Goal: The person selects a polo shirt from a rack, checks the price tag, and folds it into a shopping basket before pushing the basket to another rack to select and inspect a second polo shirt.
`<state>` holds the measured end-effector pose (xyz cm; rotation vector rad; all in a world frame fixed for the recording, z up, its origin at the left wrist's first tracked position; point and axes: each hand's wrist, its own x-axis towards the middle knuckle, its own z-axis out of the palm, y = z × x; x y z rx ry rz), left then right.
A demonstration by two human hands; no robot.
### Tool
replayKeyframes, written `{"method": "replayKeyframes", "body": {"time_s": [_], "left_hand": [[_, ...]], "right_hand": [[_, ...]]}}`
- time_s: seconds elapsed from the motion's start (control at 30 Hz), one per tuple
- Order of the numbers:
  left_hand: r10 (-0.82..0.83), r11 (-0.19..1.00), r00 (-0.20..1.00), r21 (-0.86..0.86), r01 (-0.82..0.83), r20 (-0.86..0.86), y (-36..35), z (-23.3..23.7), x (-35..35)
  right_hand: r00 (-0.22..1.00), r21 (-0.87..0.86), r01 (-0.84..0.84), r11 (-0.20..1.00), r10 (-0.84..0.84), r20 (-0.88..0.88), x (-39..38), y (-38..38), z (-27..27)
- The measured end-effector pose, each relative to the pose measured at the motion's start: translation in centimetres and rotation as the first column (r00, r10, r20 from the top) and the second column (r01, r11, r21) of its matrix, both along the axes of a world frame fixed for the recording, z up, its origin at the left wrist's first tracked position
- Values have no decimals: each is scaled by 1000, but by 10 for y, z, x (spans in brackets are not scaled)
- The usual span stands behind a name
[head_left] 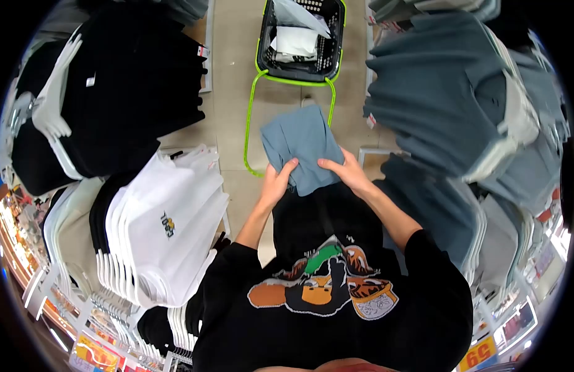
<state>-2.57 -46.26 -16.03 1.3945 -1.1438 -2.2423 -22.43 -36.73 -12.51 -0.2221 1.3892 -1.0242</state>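
Observation:
A folded blue-grey cloth garment (pixel 305 146) is held in front of my body, over the floor. My left hand (pixel 279 181) grips its lower left edge, thumb on top and the other fingers hidden beneath. On the lower right edge, my right hand (pixel 347 170) holds it the same way. Just beyond the garment stands a black basket (pixel 299 75) with a green rim. Its green handle (pixel 248 118) lies toward me, partly behind the garment. Inside the basket are white and pale grey packages (pixel 297 41).
Black shirts (pixel 138 74) and white shirts (pixel 169 217) hang on the left. Grey-blue shirts (pixel 429 87) and darker blue ones (pixel 429 204) hang on the right. The tiled floor (pixel 231 80) runs between the racks.

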Motion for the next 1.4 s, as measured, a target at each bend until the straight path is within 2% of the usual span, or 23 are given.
{"method": "replayKeyframes", "body": {"time_s": [0.1,0.23,0.3,0.43,0.5,0.63,0.7,0.73,0.8,0.83,0.9,0.93,0.97,1.03,1.07,1.1,1.17,1.2,1.27,1.3,1.37,1.4], "left_hand": [[46,999,999,-11,-46,3,-26,-38,-37],[63,998,997,22,-64,53,-70,-97,-85],[48,998,994,-48,-44,96,-96,-126,-111],[75,996,985,-67,-65,157,-146,-195,-155],[104,994,978,-43,-98,181,-169,-234,-173],[134,990,967,12,-140,216,-216,-298,-202],[116,990,969,57,-131,219,-237,-317,-216],[166,984,968,40,-176,187,-246,-323,-225],[264,963,956,13,-268,124,-259,-338,-241],[261,964,957,17,-265,129,-262,-349,-248],[438,898,899,54,-437,-3,-268,-374,-262],[502,864,865,69,-499,-22,-269,-379,-273],[496,867,868,71,-494,-13,-269,-396,-275],[305,928,951,209,-307,44,-267,-428,-276],[231,922,966,292,-255,114,-259,-433,-279],[158,897,974,388,-211,163,-247,-436,-276],[240,868,967,426,-253,85,-234,-414,-277],[243,868,970,440,-232,33,-232,-394,-275],[182,893,983,419,-162,-7,-227,-349,-266],[142,908,990,402,-122,-21,-225,-330,-258],[49,942,998,330,-58,36,-214,-307,-233],[38,954,996,293,-62,86,-207,-300,-218]], "right_hand": [[998,31,-23,999,25,-58,-32,-31,-46],[999,16,-36,999,36,-1,-82,-75,-124],[999,21,-39,999,39,10,-104,-100,-163],[999,81,-32,996,34,-19,-146,-155,-227],[992,78,5,997,4,-127,-158,-177,-264],[991,55,-5,998,12,-135,-188,-227,-327],[976,20,-78,997,80,-203,-201,-247,-358],[969,6,-98,995,97,-229,-210,-258,-372],[961,-118,-86,989,51,-270,-228,-280,-395],[958,-169,-94,981,43,-282,-238,-292,-404],[954,-249,-196,949,126,-273,-266,-321,-422],[930,-278,-254,926,156,-332,-276,-336,-425],[894,-254,-326,910,210,-397,-286,-348,-438],[757,-189,-460,867,272,-594,-304,-365,-494],[573,-14,-471,882,294,-765,-305,-364,-531],[289,369,-502,782,554,-781,-306,-370,-535],[161,552,-304,776,613,-773,-290,-362,-556],[173,550,-295,782,609,-774,-283,-360,-555],[232,466,-146,872,489,-841,-268,-355,-546],[238,465,-143,874,486,-841,-264,-349,-543],[168,136,-123,983,156,-973,-257,-331,-540],[189,40,-159,986,70,-980,-252,-320,-532]]}}
